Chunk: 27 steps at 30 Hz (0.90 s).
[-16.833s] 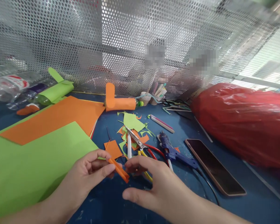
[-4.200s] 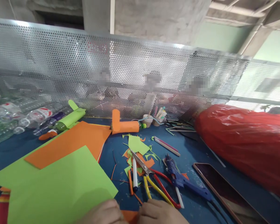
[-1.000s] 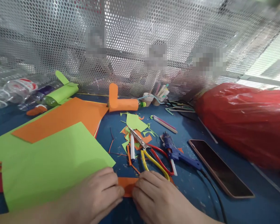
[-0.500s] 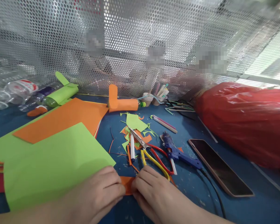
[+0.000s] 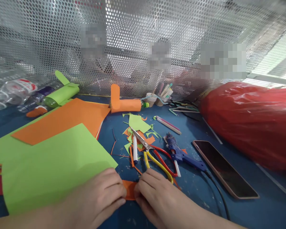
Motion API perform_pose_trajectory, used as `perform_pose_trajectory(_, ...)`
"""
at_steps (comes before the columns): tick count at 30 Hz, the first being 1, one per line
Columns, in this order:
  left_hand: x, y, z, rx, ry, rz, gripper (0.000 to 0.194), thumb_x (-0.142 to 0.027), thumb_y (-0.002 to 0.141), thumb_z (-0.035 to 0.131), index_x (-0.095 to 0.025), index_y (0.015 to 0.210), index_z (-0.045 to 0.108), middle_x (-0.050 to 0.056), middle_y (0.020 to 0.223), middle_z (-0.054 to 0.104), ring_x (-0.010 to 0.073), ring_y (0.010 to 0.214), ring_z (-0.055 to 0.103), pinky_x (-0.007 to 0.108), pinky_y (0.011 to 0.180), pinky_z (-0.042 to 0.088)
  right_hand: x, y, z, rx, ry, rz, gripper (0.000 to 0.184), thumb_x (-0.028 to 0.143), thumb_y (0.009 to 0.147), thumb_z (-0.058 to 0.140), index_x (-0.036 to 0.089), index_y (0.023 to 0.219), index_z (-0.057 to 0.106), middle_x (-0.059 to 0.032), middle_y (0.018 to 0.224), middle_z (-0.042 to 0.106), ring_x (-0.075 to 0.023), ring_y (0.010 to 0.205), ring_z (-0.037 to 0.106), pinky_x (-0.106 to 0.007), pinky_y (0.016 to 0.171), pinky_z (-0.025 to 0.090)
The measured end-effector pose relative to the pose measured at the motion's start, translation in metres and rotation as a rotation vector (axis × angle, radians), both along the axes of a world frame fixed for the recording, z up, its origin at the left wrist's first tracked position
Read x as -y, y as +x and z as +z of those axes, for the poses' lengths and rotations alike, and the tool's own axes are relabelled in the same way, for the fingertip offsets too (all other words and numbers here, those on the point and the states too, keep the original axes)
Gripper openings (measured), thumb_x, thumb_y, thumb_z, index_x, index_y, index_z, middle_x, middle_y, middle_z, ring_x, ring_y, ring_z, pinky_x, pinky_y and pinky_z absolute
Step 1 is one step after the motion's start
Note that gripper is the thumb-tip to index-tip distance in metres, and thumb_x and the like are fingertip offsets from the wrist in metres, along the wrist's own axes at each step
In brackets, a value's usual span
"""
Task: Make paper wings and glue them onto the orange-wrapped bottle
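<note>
Between my two hands a small piece of orange paper (image 5: 130,190) shows at the near edge of the table. My left hand (image 5: 106,192) is closed on its left end, with the wrist lying across a large green sheet (image 5: 54,162). The fingers of my right hand (image 5: 157,194) are curled over the paper's right end; the fingertips are partly hidden. Just beyond my right hand lie scissors (image 5: 146,146) with one red and one yellow handle, blades slightly apart. A white marker (image 5: 135,149) lies beside the blades, among green and orange paper scraps (image 5: 138,124).
A blue glue gun (image 5: 181,154) and a phone (image 5: 225,168) lie to the right, before a big red plastic bag (image 5: 250,124). Paper-wrapped bottles, one orange (image 5: 127,105) and one green (image 5: 64,94), lie at the back. Clear bottles (image 5: 16,90) pile up left; a perforated metal screen (image 5: 128,35) stands behind.
My left hand has shifted very slightly left along the orange paper. Both hands keep their closed grip, and the view has tilted a little.
</note>
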<state>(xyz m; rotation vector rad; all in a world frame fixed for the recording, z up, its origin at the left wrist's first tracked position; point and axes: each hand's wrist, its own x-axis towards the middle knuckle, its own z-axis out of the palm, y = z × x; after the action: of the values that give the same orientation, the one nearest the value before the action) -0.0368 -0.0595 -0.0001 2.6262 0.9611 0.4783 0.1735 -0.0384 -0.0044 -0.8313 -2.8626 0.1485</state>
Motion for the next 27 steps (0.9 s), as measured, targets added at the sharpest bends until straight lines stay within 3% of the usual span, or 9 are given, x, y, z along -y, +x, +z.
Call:
perform_pose_trajectory(8,0.0,-0.001,0.0,0.013,-0.115,0.061,0.011,-0.01,0.093,0.053,-0.016,0.095,0.061,0.003,0.091,0.066,0.0183,0.083,0.061,0.03,0.077,0.05,0.0,-0.001,0.01,-0.126,-0.223,-0.104,0.016,0.002,0.083,0.061,0.016,0.075,0.059,-0.0005,0.074,0.062,-0.0146,0.068,0.056,-0.025,0.06,0.045)
perform_pose_trajectory(11,-0.001,-0.003,0.002,-0.003,-0.136,0.021,0.016,-0.008,0.093,0.051,-0.018,0.087,0.062,0.002,0.085,0.063,0.0169,0.079,0.058,0.026,0.07,0.048,0.0,0.0,0.012,-0.125,-0.274,-0.13,0.015,0.004,0.085,0.062,0.017,0.077,0.06,0.0002,0.076,0.062,-0.0144,0.07,0.057,-0.024,0.062,0.047)
perform_pose_trajectory(20,-0.003,-0.007,-0.01,0.024,-0.112,-0.005,0.022,-0.013,0.098,0.044,-0.018,0.082,0.058,0.002,0.084,0.058,0.0172,0.079,0.054,0.025,0.067,0.043,-0.002,-0.001,0.015,-0.052,-0.275,-0.077,0.016,0.002,0.085,0.06,0.017,0.081,0.058,-0.0012,0.082,0.063,-0.015,0.072,0.058,-0.025,0.062,0.046)
perform_pose_trajectory(27,-0.002,-0.008,-0.008,0.04,-0.134,-0.027,0.02,-0.014,0.098,0.045,-0.017,0.089,0.062,0.003,0.087,0.061,0.0189,0.08,0.055,0.029,0.07,0.046,-0.003,0.001,0.016,-0.061,-0.295,-0.057,0.013,0.004,0.087,0.059,0.016,0.081,0.06,-0.0017,0.08,0.063,-0.0153,0.073,0.058,-0.026,0.064,0.046)
